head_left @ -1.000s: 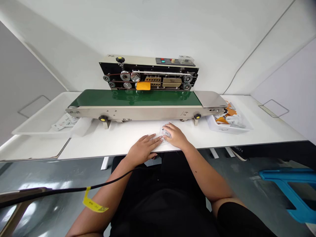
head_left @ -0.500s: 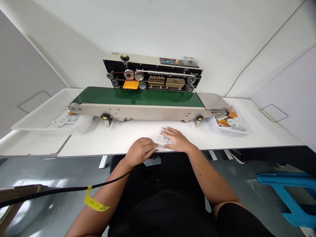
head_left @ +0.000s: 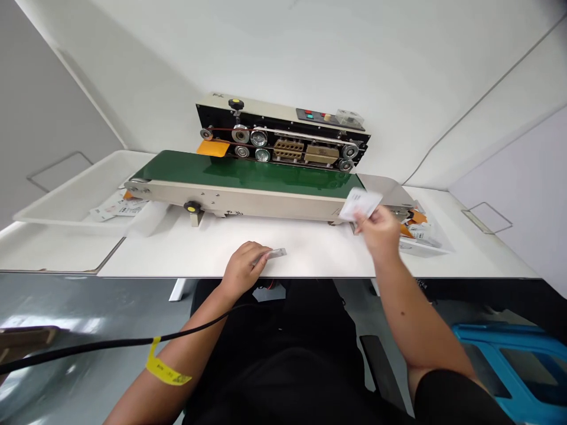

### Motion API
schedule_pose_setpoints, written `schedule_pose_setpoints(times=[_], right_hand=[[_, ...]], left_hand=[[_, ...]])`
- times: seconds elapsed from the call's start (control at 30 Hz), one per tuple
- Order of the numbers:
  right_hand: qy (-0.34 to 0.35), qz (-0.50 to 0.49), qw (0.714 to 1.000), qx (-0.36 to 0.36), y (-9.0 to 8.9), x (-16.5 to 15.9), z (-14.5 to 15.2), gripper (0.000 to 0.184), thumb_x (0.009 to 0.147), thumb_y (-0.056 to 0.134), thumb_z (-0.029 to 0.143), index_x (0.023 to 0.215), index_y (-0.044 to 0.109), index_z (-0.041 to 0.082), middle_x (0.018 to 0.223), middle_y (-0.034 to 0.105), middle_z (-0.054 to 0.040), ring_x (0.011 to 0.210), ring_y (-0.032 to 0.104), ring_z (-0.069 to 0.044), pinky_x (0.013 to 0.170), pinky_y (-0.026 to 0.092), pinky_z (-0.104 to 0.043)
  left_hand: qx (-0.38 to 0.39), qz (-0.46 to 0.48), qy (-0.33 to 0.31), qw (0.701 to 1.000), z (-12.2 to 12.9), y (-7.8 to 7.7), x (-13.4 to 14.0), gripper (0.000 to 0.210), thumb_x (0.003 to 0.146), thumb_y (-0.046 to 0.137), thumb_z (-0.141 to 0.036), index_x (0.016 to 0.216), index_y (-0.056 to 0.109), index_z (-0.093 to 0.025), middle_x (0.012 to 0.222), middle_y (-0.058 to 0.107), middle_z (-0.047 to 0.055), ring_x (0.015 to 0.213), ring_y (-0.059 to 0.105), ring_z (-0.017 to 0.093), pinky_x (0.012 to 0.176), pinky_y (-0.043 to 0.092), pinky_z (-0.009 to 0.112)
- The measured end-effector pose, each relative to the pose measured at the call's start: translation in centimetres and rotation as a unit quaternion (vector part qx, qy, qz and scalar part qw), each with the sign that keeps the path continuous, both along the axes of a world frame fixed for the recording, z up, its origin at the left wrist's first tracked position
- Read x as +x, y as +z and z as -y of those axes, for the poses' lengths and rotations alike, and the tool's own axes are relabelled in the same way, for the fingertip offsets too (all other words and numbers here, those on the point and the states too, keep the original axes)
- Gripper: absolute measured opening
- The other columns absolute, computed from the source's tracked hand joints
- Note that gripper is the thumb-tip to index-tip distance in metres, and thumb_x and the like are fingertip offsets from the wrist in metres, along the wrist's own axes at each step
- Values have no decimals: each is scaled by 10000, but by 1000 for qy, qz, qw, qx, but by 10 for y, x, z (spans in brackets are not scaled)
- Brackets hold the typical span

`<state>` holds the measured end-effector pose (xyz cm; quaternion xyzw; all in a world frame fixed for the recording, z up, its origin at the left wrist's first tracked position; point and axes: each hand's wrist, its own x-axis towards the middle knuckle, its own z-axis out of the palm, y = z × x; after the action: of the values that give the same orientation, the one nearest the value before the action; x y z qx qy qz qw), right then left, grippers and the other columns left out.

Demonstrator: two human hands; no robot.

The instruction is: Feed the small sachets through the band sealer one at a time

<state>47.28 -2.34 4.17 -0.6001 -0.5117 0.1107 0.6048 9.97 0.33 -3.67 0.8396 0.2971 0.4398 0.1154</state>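
Note:
My right hand (head_left: 380,231) pinches a small white printed packet (head_left: 359,203) by its lower edge, raised in front of the right end of a band sealing machine's conveyor. My left hand (head_left: 246,267) rests at the table's front edge, its fingers closed on a narrow pale printed packet (head_left: 277,253) that sticks out to the right. An orange packet (head_left: 213,147) sits at the left end of the sealer (head_left: 283,133), between its rollers and over the green conveyor belt (head_left: 248,175).
A white bin (head_left: 48,213) with several packets stands left, partly under the conveyor's end. Another white box (head_left: 427,250), holding orange and white packets, is at the right. A black cable (head_left: 119,341) with a yellow tag crosses my left forearm. A blue stool (head_left: 516,354) stands lower right.
My right hand has lifted the white packet from the table, up and to the right. My left hand has shifted slightly left with its packet. The orange packet has travelled left along the sealer.

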Motion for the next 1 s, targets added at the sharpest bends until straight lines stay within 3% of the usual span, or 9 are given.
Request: schedule_pose_setpoints(times=[0.13,0.23,0.33,0.53,0.63,0.73,0.8,0.9,1.0], right_hand=[[-84,-142,986,-29,71,55,-67,126,933,751,279,920,685,172,598,587,28,439,470,-74,368,328,-145],[-54,-240,959,-140,96,71,-99,203,989,656,193,803,575,181,544,494,43,414,394,-51,363,270,-113],[-15,-270,941,-201,99,67,-117,271,974,671,155,762,504,185,551,470,45,424,367,-37,370,244,-93],[12,-247,940,-234,91,57,-148,280,957,730,213,761,533,178,580,468,41,459,342,-44,382,220,-120],[-43,-162,969,-183,89,52,-147,258,949,739,305,779,599,170,668,557,-9,549,442,-88,425,313,-158],[-157,33,987,-4,73,25,-116,204,964,667,372,911,690,176,903,658,-56,799,586,-159,657,519,-248],[-147,98,981,76,48,-8,-80,244,990,597,405,1017,720,196,1031,679,-74,933,624,-198,825,555,-329],[47,38,998,5,-8,-65,-25,294,973,638,481,1075,741,226,903,681,-50,794,621,-192,753,546,-334],[246,-69,955,-148,-59,-106,10,393,966,668,522,1214,727,224,741,632,-1,694,622,-179,699,539,-329]], left_hand=[[17,-12,-6,1000,0,0,2,199,1088,557,-277,1097,745,-211,953,778,61,867,698,210,803,568,358],[13,-15,-6,1000,0,0,2,193,1081,563,-270,1094,749,-219,951,778,57,860,698,210,788,562,353],[8,-13,-8,1000,0,0,2,188,1075,571,-262,1100,754,-223,952,778,56,861,700,210,786,563,351],[11,-27,-6,1000,0,-1,2,199,1079,567,-271,1119,758,-230,967,780,60,890,712,212,813,583,358],[1,-28,-2,1000,1,-1,2,214,1080,559,-280,1121,763,-230,981,783,62,896,724,210,813,588,350],[-25,-13,10,1000,2,0,1,229,1077,557,-296,1116,773,-229,977,784,63,875,731,202,777,586,323],[-49,2,26,998,3,1,0,230,1068,568,-313,1101,779,-228,959,782,65,870,733,204,770,587,314],[-99,31,64,992,2,1,-2,215,1045,603,-344,1076,776,-221,940,784,62,849,736,205,774,590,309],[-189,77,87,975,1,-4,-3,202,1032,629,-365,1112,748,-222,875,778,23,692,723,168,699,583,289]])
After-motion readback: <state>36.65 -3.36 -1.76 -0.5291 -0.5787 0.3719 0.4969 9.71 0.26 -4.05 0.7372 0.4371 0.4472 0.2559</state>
